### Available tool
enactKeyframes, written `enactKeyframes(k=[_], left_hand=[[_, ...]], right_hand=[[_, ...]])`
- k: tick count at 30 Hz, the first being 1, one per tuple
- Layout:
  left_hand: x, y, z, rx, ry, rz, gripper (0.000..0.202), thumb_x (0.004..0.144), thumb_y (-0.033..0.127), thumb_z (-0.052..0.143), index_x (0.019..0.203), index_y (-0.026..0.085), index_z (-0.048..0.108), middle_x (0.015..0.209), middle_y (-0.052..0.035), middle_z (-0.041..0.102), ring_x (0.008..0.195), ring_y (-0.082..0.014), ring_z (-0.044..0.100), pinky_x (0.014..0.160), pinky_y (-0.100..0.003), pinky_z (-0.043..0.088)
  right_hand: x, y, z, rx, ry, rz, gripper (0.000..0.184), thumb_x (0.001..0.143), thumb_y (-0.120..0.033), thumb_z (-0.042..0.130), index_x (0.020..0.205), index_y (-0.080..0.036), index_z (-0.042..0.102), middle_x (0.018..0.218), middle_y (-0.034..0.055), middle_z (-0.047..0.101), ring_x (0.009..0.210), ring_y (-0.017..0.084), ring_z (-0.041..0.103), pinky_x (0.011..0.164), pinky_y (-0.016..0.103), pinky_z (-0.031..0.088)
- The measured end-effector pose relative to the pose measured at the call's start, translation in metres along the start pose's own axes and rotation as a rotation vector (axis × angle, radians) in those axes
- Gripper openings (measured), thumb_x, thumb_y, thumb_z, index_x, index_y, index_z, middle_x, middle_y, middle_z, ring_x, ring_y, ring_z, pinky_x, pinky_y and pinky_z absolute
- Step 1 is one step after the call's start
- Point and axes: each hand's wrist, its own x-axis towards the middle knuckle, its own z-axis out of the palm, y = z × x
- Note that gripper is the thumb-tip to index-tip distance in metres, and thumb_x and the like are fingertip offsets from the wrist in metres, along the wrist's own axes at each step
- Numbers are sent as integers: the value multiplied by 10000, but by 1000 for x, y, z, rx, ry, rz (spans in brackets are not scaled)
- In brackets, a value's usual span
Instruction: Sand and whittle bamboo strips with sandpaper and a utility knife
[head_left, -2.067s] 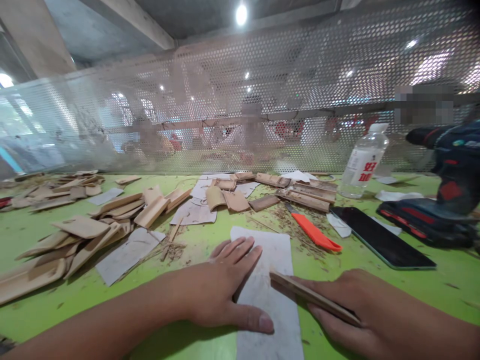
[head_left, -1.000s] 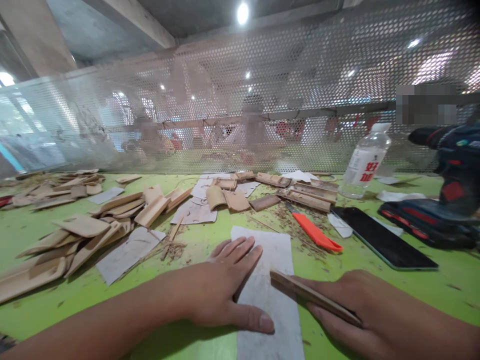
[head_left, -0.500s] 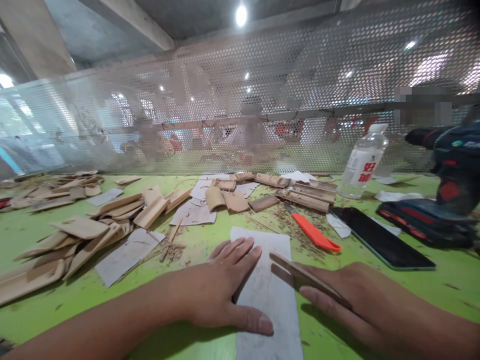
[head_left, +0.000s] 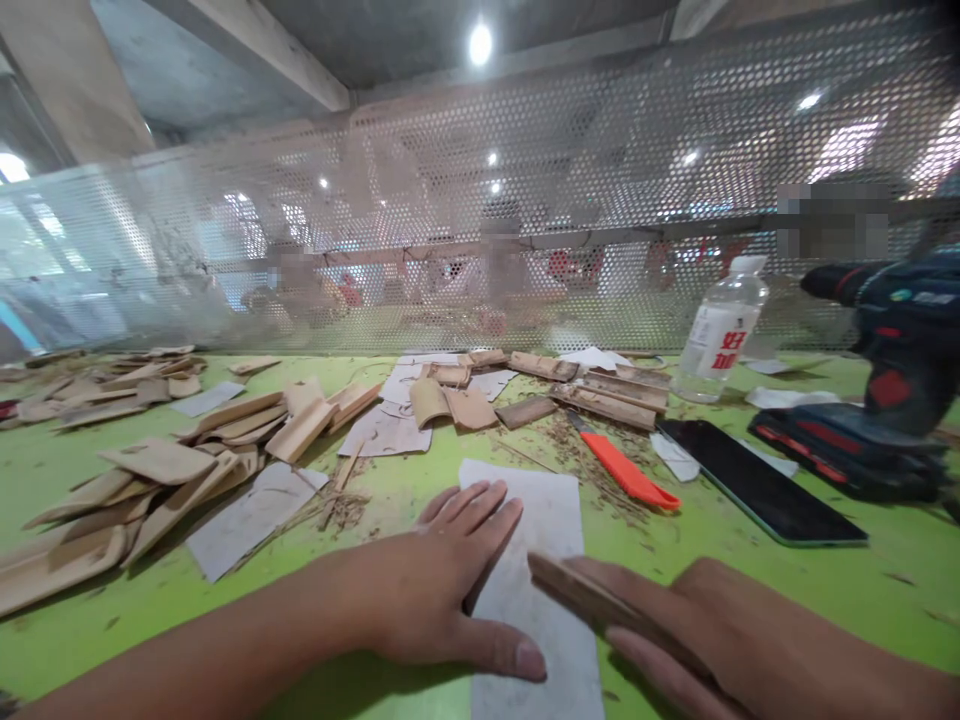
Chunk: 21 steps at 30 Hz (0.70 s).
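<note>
My left hand [head_left: 439, 575] lies flat on a white paper-like sheet [head_left: 551, 510], fingers stretched forward and thumb spread to the right. Between the thumb and fingers of my right hand [head_left: 720, 620] is a thin, flat strip of bamboo [head_left: 600, 602]. Its far end reaches over the right part of the sheet; whether it touches the surface I cannot tell. The bamboo's near end is hidden by the hand. An orange-handled knife [head_left: 626, 470] lies beyond the right hand.
Cut bamboo pieces [head_left: 161, 460] are heaped on the left of the green table [head_left: 405, 490]. Weathered pieces [head_left: 607, 400] and shavings lie at the back. To the right are a phone [head_left: 765, 480], a water bottle [head_left: 720, 330] and a cordless drill [head_left: 892, 380]. A perforated screen [head_left: 420, 200] stands behind.
My right hand has brought the bamboo strip closer to me and slightly left over the sheet, turning it a little. The left hand has stayed in place.
</note>
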Motion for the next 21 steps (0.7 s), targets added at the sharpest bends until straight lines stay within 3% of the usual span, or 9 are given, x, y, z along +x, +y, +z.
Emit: enactKeyframes(k=[5,10,16,21], left_hand=[[0,1,0,-14,3,-16,1223,812,842,602,1659,146,59,1669,-156,-82,1541,-424,-56,1239,-623,139],[0,3,-2,12,-27,-21,1219,823,847,581,1655,139,38,1670,-143,-100,1547,-397,-61,1248,-599,124],[0,3,-2,28,-25,-42,1234,811,877,555,1653,157,9,1668,-130,-124,1549,-388,-76,1252,-583,115],[1,2,-2,36,-53,-23,1219,834,852,560,1651,139,3,1665,-144,-124,1547,-381,-86,1253,-584,94]], right_hand=[[3,2,-2,-20,4,53,411,1069,-356,352,1378,-271,608,751,34,725,581,201,663,561,300,452],[0,-1,-2,-23,-61,18,352,1045,-341,388,1254,-261,660,673,25,696,508,191,630,492,285,393],[4,1,-5,-54,38,39,452,1063,-324,359,1487,-285,511,812,44,747,620,197,684,586,294,465],[0,3,1,-115,-19,-124,442,1022,-252,448,1445,-339,546,625,-34,676,438,147,587,439,261,306]])
